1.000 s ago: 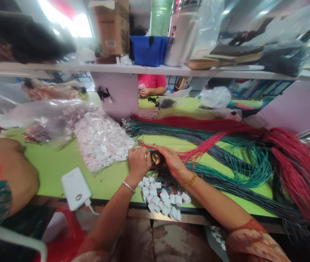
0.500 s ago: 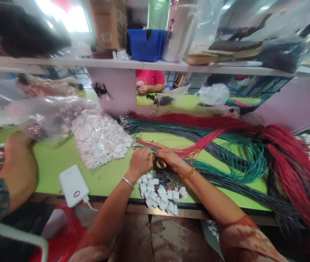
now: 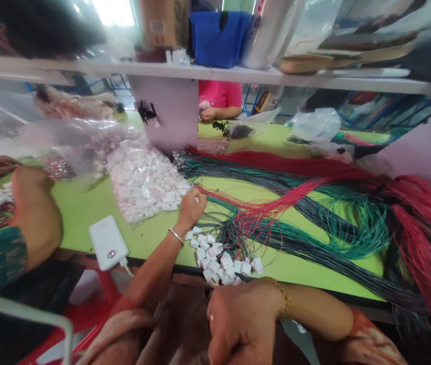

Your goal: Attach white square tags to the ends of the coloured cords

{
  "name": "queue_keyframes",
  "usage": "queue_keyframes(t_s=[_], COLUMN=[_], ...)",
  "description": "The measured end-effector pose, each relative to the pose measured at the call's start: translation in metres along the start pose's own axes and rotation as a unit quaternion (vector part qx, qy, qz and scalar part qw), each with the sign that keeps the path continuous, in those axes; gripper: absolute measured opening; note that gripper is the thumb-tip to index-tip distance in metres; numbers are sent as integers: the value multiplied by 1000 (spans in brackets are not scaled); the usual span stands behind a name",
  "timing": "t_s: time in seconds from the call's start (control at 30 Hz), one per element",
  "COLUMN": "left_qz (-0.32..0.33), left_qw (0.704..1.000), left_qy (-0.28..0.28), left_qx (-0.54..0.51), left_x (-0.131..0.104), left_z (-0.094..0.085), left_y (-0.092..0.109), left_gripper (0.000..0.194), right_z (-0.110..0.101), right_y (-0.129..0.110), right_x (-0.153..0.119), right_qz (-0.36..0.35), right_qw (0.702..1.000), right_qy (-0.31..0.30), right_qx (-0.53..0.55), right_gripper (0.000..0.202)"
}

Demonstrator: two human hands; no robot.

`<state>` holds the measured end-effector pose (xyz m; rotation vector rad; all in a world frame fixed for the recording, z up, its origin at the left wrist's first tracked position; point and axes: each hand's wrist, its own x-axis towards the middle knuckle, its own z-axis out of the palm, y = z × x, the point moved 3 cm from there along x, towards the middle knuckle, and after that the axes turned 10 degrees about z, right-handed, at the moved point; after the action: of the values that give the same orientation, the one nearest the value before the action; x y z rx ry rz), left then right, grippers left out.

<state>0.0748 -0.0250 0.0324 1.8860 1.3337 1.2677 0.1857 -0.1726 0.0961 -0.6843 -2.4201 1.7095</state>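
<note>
My left hand (image 3: 193, 208) is closed at the front corner of a clear bag of white plastic connectors (image 3: 147, 177). A small white connector (image 3: 197, 199) shows between its fingers. Close to the camera, below the table edge, my right hand (image 3: 243, 319) is curled up with its back to me; whatever it may hold is hidden. Between the two hands, a heap of white connectors fitted on wires (image 3: 215, 261) lies at the table's front edge. Loose red wires (image 3: 261, 210) and green and dark wires (image 3: 287, 238) run to the right from there.
A white power bank (image 3: 109, 243) with a cable lies left of my forearm. Another person's arm (image 3: 36, 208) rests on the green table at far left. Long red wire bundles (image 3: 276, 162) cross the back. Overhead, a shelf (image 3: 185, 71) carries a blue bin (image 3: 219, 38).
My hands have parted. The right has dropped toward me, and the round dark roll seen between them is out of sight. My left has moved up beside the connector bag.
</note>
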Motion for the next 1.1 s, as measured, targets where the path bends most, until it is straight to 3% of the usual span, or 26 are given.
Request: queue_keyframes(t_s=[0.07,0.1,0.13,0.17,0.23,0.3,0.33,0.4,0.5,0.6,0.63,0.67,0.73,0.77,0.83,0.97,1.1], left_qz=[11,28,48,70,100,111,113,124,156,208,234,263,317,338,372,441,525], left_qw=[1000,999,997,995,990,983,980,974,961,927,914,902,885,878,864,821,769], left_qy=[-8,-19,-30,-39,-54,-79,-94,-124,-186,-283,-307,-322,-329,-328,-334,-361,-357], left_qx=[-25,-40,-53,-62,-86,-119,-134,-145,-132,-129,-125,-116,-94,-83,-58,38,77], left_x=[2,2,1,-1,-5,-9,-10,-13,-18,-29,-33,-37,-43,-46,-50,-58,-74], left_z=[-5,-6,-7,-7,-6,-4,-3,-1,0,6,9,12,18,21,27,32,30], left_y=[0,3,7,12,21,28,30,33,41,54,59,63,67,68,66,68,94], left_gripper=[17,15,13,12,11,15,16,15,13,10,7,4,7,11,16,15,20], right_z=[-11,-31,-60,-90,-147,-188,-202,-215,-212,-195,-186,-176,-151,-138,-117,-103,-102], right_y=[-14,-13,-6,4,31,64,80,110,130,115,106,97,85,84,90,119,132], right_x=[-4,-5,-6,-8,-14,-15,-15,-14,-16,-15,-10,-2,18,28,45,60,64], right_qz=[-83,-81,-23,49,195,343,397,465,490,435,385,316,176,126,81,103,113], right_qw=[996,994,978,938,818,719,686,665,668,672,698,746,867,912,952,932,916], right_qy=[-30,56,190,310,466,486,470,410,380,460,480,479,403,348,281,346,370], right_qx=[-19,-43,-85,-146,-273,-360,-389,-418,-412,-384,-367,-337,-235,-175,-84,-44,-107], right_gripper=[28,37,44,45,43,49,49,40,35,36,33,30,23,20,15,12,6])
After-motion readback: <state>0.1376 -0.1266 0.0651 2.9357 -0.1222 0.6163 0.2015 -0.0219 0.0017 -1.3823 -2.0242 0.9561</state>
